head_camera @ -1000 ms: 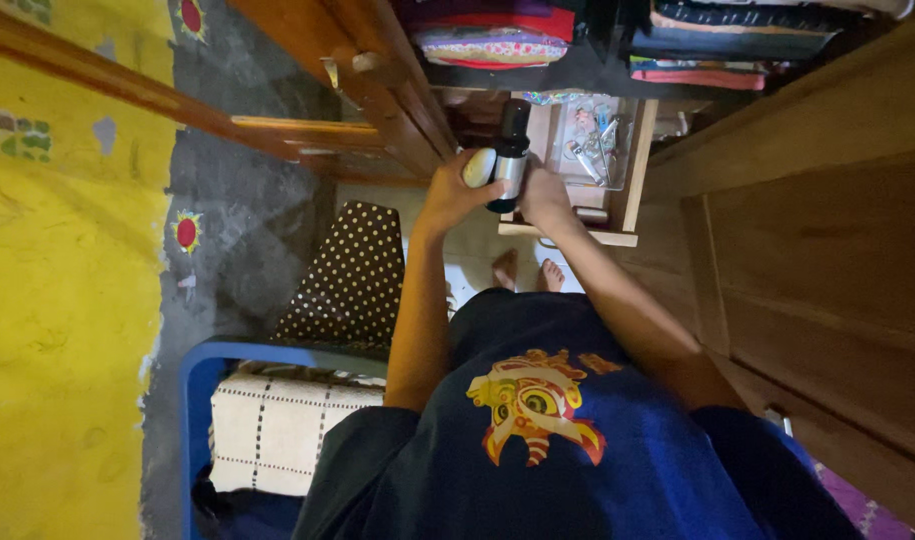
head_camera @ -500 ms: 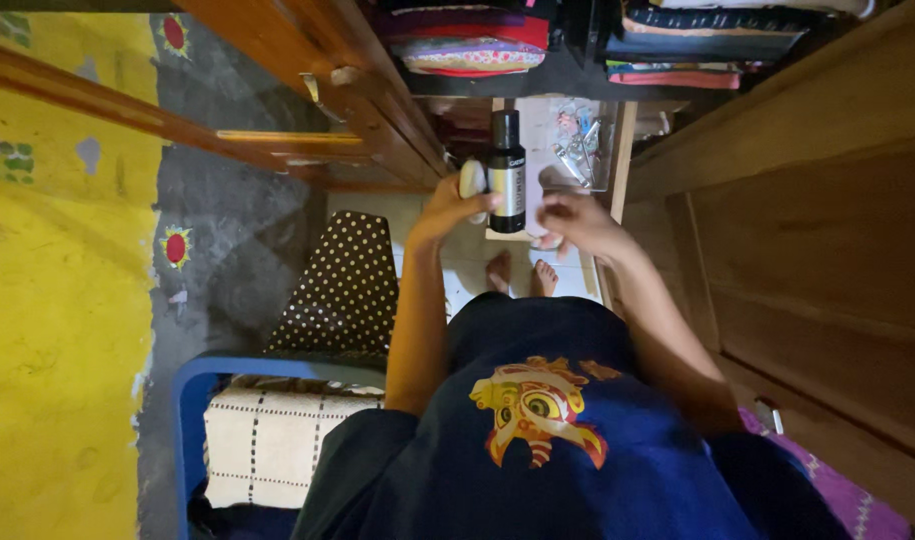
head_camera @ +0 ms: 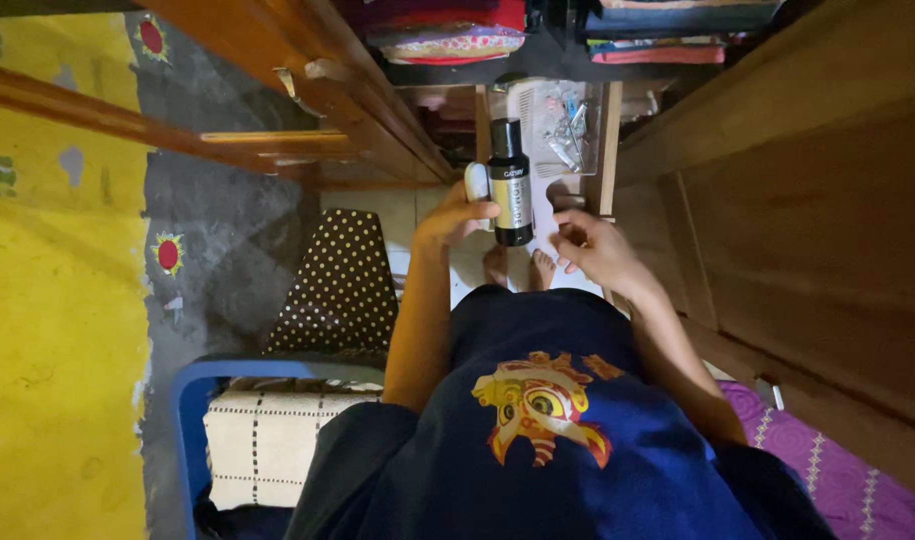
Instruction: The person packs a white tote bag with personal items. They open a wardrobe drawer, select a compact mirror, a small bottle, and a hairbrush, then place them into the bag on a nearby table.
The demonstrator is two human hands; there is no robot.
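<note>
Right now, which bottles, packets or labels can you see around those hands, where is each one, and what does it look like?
Dark bottle: held upright in the left hand, black cap, pale yellow and silver label band.
White rounded object: also in the left hand, beside the bottle; kind unclear.
Clear plastic packet: in the open wooden drawer beyond the right hand, holding small metal items.
No signs or screens.

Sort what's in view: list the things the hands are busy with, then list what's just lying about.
In hand:
- dark bottle, held by the left hand
- small white object, in the same hand
- right hand, open beside the bottle, holding nothing
- open drawer just beyond

Lying about:
- folded clothes on the shelf
- polka-dot cushion
- blue crate
</note>
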